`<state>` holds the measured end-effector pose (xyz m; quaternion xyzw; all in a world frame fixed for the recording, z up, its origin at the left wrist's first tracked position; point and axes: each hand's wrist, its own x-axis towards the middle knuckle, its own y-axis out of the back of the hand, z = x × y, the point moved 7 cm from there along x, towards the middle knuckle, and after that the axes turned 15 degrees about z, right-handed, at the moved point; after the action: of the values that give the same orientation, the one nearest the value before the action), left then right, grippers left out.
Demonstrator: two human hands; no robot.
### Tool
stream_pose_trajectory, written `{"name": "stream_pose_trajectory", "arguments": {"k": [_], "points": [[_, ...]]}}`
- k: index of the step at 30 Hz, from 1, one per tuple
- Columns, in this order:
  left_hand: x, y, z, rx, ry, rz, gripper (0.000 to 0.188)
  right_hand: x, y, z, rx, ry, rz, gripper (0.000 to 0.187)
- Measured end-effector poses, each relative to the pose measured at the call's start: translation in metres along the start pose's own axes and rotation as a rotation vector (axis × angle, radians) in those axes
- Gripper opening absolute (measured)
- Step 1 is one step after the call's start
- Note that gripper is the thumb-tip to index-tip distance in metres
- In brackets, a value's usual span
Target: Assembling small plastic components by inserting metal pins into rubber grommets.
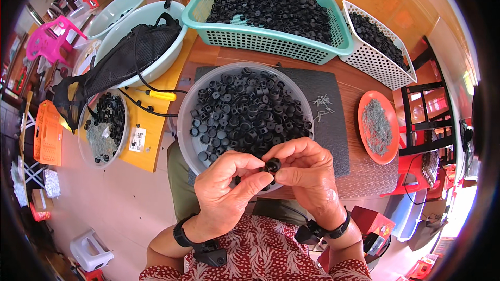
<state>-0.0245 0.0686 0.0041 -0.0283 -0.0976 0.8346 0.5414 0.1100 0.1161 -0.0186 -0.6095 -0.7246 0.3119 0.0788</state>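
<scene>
My left hand [229, 190] and my right hand [310, 179] meet over the near edge of a round, clear plastic bowl [183, 132]. Between the thumbs and forefingers of both hands sits a small round black plastic part [272, 165], its far details too small to make out. Many similar black caps and rings [250, 104] fill the bowl under my fingers. On the dark mat [333, 143] to the bowl's right lies a little pile of thin metal screws or pins [324, 103].
Behind the bowl stands a green basket [271, 48] heaped with black parts, beside a white basket [377, 67]. An orange plate [394, 143] of metal pins lies right. Leftward are a yellow-handled tool [161, 95], a black mesh bag [125, 57] and a clear tray [79, 135].
</scene>
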Motion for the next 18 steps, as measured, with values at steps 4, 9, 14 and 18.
{"name": "stream_pose_trajectory", "arguments": {"k": [4, 9, 14, 18], "points": [[0.0015, 0.0031, -0.0011, 0.025, -0.076, 0.070, 0.019, -0.0006, -0.0011, -0.0009, -0.028, 0.000, 0.019, 0.031], [0.0021, 0.0036, 0.0017, 0.080, -0.173, 0.091, 0.020, -0.0015, -0.0030, -0.0010, -0.021, -0.034, 0.035, 0.026], [0.0031, 0.0051, 0.0025, 0.082, -0.186, 0.096, 0.020, -0.0008, -0.0009, 0.0015, -0.032, -0.008, 0.032, 0.024], [0.0034, 0.0049, 0.0040, 0.083, -0.201, 0.094, 0.020, -0.0010, -0.0015, 0.0016, -0.038, 0.004, 0.040, 0.023]]}}
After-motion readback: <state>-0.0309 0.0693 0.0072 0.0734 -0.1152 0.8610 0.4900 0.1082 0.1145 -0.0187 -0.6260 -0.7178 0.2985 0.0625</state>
